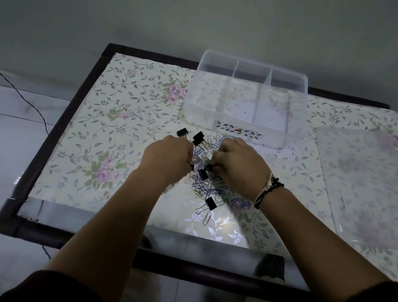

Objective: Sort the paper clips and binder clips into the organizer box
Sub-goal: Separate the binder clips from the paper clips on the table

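Note:
A heap of silver and blue paper clips (206, 189) lies in the middle of the table, with several black binder clips mixed in. Two binder clips (198, 136) sit at the heap's far edge and another binder clip (211, 203) at its near edge. My left hand (167, 158) is closed over the heap's left side; what it holds is hidden. My right hand (239, 165) pinches a black binder clip (208, 167) with its fingertips. The clear organizer box (237, 130), split into compartments, stands just beyond the heap and looks empty.
The box's clear lid (365, 186) lies flat at the right of the table. The table (82, 123) has a floral cover and a dark raised frame (53, 126). A black cable (20, 93) runs over the floor at the left.

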A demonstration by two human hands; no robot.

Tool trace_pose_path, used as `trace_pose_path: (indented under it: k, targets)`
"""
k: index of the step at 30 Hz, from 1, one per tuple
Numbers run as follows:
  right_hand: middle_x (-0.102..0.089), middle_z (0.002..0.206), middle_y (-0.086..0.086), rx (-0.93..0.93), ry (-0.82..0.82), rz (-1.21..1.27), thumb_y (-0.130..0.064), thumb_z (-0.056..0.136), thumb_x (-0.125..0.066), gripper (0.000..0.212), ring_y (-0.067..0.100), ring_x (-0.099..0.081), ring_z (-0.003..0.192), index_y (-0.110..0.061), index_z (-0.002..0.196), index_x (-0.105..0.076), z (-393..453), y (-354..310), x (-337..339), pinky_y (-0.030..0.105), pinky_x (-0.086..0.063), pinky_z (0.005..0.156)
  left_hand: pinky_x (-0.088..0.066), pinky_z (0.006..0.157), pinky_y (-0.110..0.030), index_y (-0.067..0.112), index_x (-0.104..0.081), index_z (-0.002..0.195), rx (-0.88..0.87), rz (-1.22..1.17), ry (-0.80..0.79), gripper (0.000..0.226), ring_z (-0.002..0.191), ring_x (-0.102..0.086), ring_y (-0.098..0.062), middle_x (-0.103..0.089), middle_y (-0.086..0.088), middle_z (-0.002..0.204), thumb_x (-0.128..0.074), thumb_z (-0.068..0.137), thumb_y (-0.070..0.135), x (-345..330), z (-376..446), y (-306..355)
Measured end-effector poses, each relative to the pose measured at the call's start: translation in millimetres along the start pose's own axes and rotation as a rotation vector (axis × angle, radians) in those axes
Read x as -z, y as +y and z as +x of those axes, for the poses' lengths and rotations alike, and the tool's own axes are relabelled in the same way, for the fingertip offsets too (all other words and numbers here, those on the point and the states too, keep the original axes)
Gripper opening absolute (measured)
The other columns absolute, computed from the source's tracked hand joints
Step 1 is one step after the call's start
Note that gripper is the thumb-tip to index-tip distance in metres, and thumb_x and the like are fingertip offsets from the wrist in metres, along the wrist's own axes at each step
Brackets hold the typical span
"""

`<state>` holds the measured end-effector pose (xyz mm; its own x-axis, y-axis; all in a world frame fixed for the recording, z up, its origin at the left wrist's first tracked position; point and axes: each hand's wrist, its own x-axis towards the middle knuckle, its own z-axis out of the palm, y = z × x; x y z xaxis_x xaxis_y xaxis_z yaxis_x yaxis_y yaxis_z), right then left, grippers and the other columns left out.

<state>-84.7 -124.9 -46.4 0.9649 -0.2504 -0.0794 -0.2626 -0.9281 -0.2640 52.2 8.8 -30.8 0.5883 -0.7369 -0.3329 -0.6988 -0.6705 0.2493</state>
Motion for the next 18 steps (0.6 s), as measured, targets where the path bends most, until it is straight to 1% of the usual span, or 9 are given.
trace_pose_path:
  k: [2, 5, 8, 10, 12, 13, 15, 16, 18]
  targets:
    - [-0.059, 0.096, 0.003, 0.011, -0.011, -0.014, -0.022, 0.090, -0.063, 0.010, 0.028, -0.052, 0.098, -0.019, 0.093, -0.072, -1, 2, 5, 0.040, -0.048, 0.075, -0.057, 0.076, -0.040, 0.028, -0.062, 0.082, 0.020, 0.014, 0.006, 0.010, 0.088, -0.066, -0.029, -0.066, -0.002, 0.098, -0.071, 0.082, 0.028, 1, 0, -1]
    - [-0.056, 0.090, 0.000, 0.025, -0.064, -0.014, -0.021, 0.088, -0.056, 0.013, 0.024, -0.052, 0.092, -0.020, 0.081, -0.066, -5, 7, 13, 0.041, -0.050, 0.071, -0.055, 0.076, -0.040, 0.020, -0.062, 0.095, 0.045, 0.051, 0.029, 0.013, 0.086, -0.063, -0.030, -0.062, -0.005, 0.099, -0.066, 0.084, 0.026, 2, 0, -3]
    - [-0.058, 0.089, -0.002, 0.051, -0.160, -0.017, -0.020, 0.082, -0.054, 0.014, 0.023, -0.054, 0.088, -0.022, 0.078, -0.067, -11, 16, 21, 0.043, -0.053, 0.069, -0.050, 0.072, -0.036, 0.020, -0.056, 0.110, 0.080, 0.049, 0.060, 0.025, 0.084, -0.060, -0.029, -0.060, -0.005, 0.101, -0.061, 0.085, 0.022, 5, -1, -6]
    - [-0.061, 0.095, -0.003, 0.058, -0.178, -0.018, -0.021, 0.080, -0.049, 0.024, 0.023, -0.057, 0.092, -0.024, 0.086, -0.072, -16, 21, 26, 0.045, -0.055, 0.070, -0.050, 0.072, -0.037, 0.023, -0.054, 0.110, 0.027, 0.000, 0.103, 0.026, 0.086, -0.060, -0.029, -0.060, -0.004, 0.098, -0.062, 0.085, 0.025, 4, -1, -3]
    - [-0.063, 0.104, -0.002, 0.090, -0.166, -0.042, -0.020, 0.079, -0.044, 0.037, 0.024, -0.057, 0.099, -0.025, 0.103, -0.073, -24, 22, 29, 0.045, -0.055, 0.073, -0.053, 0.077, -0.041, 0.025, -0.057, 0.108, -0.132, -0.090, 0.099, 0.027, 0.095, -0.061, -0.027, -0.058, 0.000, 0.100, -0.067, 0.083, 0.029, 0, -2, 7]
    - [-0.063, 0.110, -0.002, 0.119, -0.187, -0.068, -0.017, 0.081, -0.046, 0.041, 0.024, -0.056, 0.103, -0.024, 0.112, -0.071, -30, 22, 27, 0.045, -0.055, 0.076, -0.053, 0.081, -0.043, 0.026, -0.059, 0.112, -0.225, -0.110, 0.070, 0.031, 0.101, -0.059, -0.026, -0.056, 0.001, 0.103, -0.069, 0.083, 0.032, -4, -4, 13]
    - [-0.058, 0.129, -0.004, 0.158, -0.264, -0.106, -0.010, 0.082, -0.053, 0.049, 0.023, -0.052, 0.116, -0.024, 0.127, -0.065, -45, 20, 23, 0.043, -0.053, 0.088, -0.050, 0.089, -0.043, 0.028, -0.060, 0.122, -0.345, -0.049, 0.007, 0.039, 0.109, -0.054, -0.025, -0.055, -0.003, 0.110, -0.069, 0.085, 0.037, -14, -7, 24]
    - [-0.054, 0.137, -0.005, 0.161, -0.290, -0.105, -0.007, 0.081, -0.054, 0.054, 0.023, -0.049, 0.122, -0.025, 0.132, -0.062, -53, 21, 24, 0.041, -0.052, 0.094, -0.048, 0.090, -0.043, 0.029, -0.060, 0.125, -0.366, -0.004, -0.002, 0.040, 0.110, -0.052, -0.026, -0.054, -0.005, 0.112, -0.067, 0.087, 0.038, -18, -7, 28]
    - [-0.049, 0.145, -0.005, 0.137, -0.295, -0.077, 0.001, 0.079, -0.051, 0.062, 0.022, -0.047, 0.130, -0.023, 0.135, -0.060, -66, 25, 34, 0.038, -0.050, 0.099, -0.046, 0.089, -0.041, 0.030, -0.062, 0.123, -0.358, 0.030, 0.031, 0.034, 0.109, -0.052, -0.026, -0.053, -0.005, 0.111, -0.065, 0.090, 0.036, -25, -6, 30]
